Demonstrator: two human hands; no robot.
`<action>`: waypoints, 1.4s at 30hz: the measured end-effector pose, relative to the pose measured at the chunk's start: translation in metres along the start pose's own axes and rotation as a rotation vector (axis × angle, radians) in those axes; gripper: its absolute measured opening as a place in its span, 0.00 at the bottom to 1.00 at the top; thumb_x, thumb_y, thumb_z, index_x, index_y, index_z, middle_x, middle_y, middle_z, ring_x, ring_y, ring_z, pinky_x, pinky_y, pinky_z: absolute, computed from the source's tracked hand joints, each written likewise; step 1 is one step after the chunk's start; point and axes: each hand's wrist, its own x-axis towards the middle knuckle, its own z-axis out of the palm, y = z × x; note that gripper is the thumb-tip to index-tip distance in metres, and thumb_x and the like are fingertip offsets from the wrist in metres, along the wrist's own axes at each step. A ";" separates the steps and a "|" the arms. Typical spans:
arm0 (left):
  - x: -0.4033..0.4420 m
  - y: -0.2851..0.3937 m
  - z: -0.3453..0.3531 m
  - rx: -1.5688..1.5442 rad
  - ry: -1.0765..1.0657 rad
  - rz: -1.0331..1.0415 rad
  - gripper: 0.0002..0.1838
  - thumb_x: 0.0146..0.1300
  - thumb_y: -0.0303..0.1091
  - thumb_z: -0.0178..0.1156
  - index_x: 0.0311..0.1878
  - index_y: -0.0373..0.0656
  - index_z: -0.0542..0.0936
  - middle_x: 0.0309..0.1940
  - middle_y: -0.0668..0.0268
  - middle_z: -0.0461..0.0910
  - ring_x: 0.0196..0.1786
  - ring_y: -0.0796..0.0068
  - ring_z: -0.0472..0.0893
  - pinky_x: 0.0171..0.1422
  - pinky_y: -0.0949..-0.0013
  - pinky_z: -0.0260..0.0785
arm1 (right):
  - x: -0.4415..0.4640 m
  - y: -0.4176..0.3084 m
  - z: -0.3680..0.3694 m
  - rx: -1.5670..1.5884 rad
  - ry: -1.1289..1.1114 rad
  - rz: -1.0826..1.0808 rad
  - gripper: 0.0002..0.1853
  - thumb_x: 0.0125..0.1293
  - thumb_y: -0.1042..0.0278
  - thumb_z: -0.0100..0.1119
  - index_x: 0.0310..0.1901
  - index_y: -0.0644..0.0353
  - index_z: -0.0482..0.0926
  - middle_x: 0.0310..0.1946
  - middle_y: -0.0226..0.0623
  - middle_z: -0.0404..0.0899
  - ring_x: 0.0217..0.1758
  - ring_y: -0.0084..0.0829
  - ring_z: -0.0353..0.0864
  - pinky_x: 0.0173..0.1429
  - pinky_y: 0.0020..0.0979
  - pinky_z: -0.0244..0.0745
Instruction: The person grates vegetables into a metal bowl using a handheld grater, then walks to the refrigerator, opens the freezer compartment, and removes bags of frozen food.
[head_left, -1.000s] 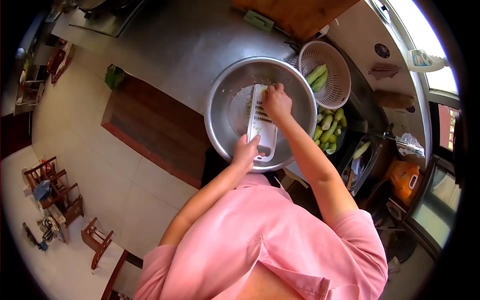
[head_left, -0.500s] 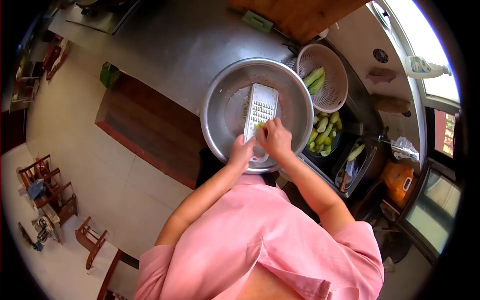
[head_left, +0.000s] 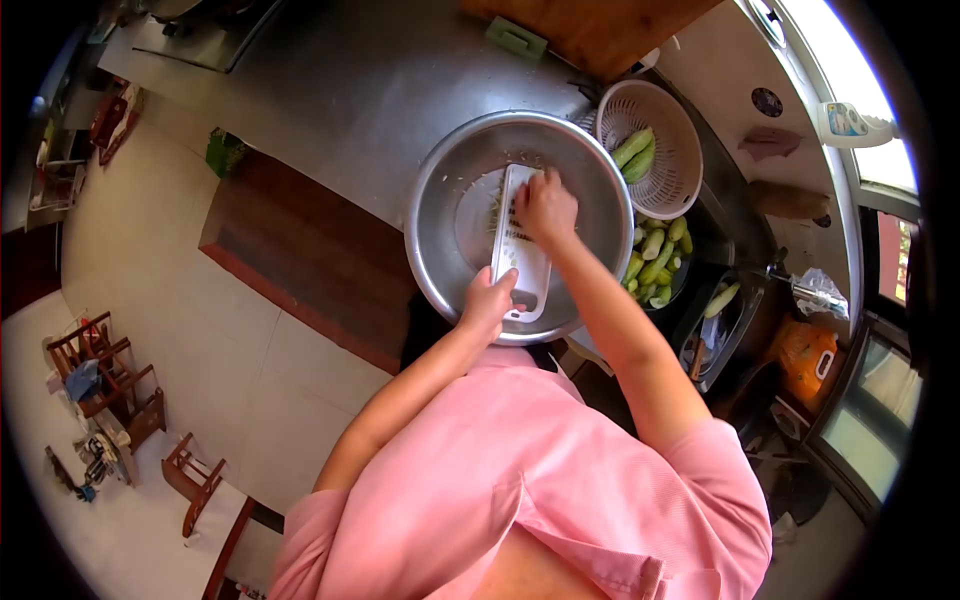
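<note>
A white grater (head_left: 512, 258) lies tilted inside a large steel basin (head_left: 424, 260). Its lower end, by the handle opening, is gripped by my left hand (head_left: 487, 304), thumb on top. My right hand (head_left: 548, 208) is closed over the upper part of the grater's teeth. What it holds is hidden now; a small yellow-green vegetable piece showed under these fingers a moment ago. Pale green shreds (head_left: 495, 205) lie on the basin floor beside the grater, and a few bits stick to the far inner wall.
Right of the basin, a white colander (head_left: 672, 190) holds green cucumber-like vegetables (head_left: 634, 154). More cut ones (head_left: 660, 262) fill a dark container below it. A sink (head_left: 722, 335) lies further right. The steel counter (head_left: 330, 110) extends left, above a brown floor mat (head_left: 300, 265).
My right hand has slid up the grater, away from my body, from its lower part to its upper teeth. My left hand keeps its grip on the lower end.
</note>
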 end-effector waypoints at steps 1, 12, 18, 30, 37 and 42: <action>-0.003 0.001 0.001 0.008 0.002 -0.002 0.11 0.61 0.35 0.52 0.43 0.40 0.68 0.24 0.72 0.64 0.19 0.83 0.60 0.29 0.66 0.71 | 0.018 0.004 0.003 0.056 0.066 0.016 0.10 0.56 0.62 0.50 0.25 0.60 0.73 0.29 0.44 0.72 0.26 0.44 0.77 0.30 0.43 0.72; 0.002 0.008 0.001 0.049 0.017 -0.011 0.13 0.60 0.35 0.53 0.45 0.39 0.69 0.37 0.63 0.73 0.32 0.73 0.75 0.27 0.70 0.72 | -0.035 0.035 -0.021 1.383 -0.233 0.864 0.14 0.61 0.61 0.50 0.23 0.62 0.71 0.16 0.24 0.66 0.19 0.18 0.67 0.23 0.27 0.62; -0.001 0.010 0.000 0.031 -0.017 -0.032 0.13 0.60 0.35 0.53 0.45 0.39 0.69 0.33 0.65 0.72 0.29 0.76 0.72 0.28 0.67 0.72 | -0.057 0.003 -0.032 0.293 0.084 -0.072 0.10 0.55 0.67 0.55 0.19 0.59 0.72 0.21 0.35 0.71 0.20 0.35 0.74 0.24 0.36 0.68; 0.001 0.011 0.004 0.031 0.014 -0.022 0.12 0.61 0.35 0.53 0.44 0.41 0.68 0.31 0.66 0.68 0.26 0.77 0.67 0.29 0.66 0.71 | -0.054 -0.008 -0.025 0.168 -0.029 -0.046 0.07 0.49 0.63 0.56 0.20 0.55 0.76 0.22 0.38 0.73 0.24 0.40 0.76 0.27 0.41 0.70; 0.003 0.003 -0.003 0.071 -0.016 -0.027 0.13 0.61 0.34 0.53 0.47 0.41 0.68 0.34 0.66 0.70 0.31 0.76 0.71 0.29 0.67 0.71 | 0.017 0.013 0.002 0.032 0.054 0.016 0.10 0.53 0.60 0.52 0.23 0.57 0.76 0.25 0.40 0.75 0.25 0.42 0.77 0.29 0.42 0.72; 0.002 0.004 -0.001 0.021 -0.029 -0.039 0.15 0.61 0.36 0.53 0.48 0.41 0.68 0.36 0.66 0.70 0.34 0.75 0.71 0.30 0.66 0.72 | -0.050 -0.004 -0.018 0.105 0.000 -0.119 0.06 0.49 0.63 0.57 0.20 0.54 0.76 0.21 0.35 0.72 0.22 0.38 0.76 0.25 0.38 0.71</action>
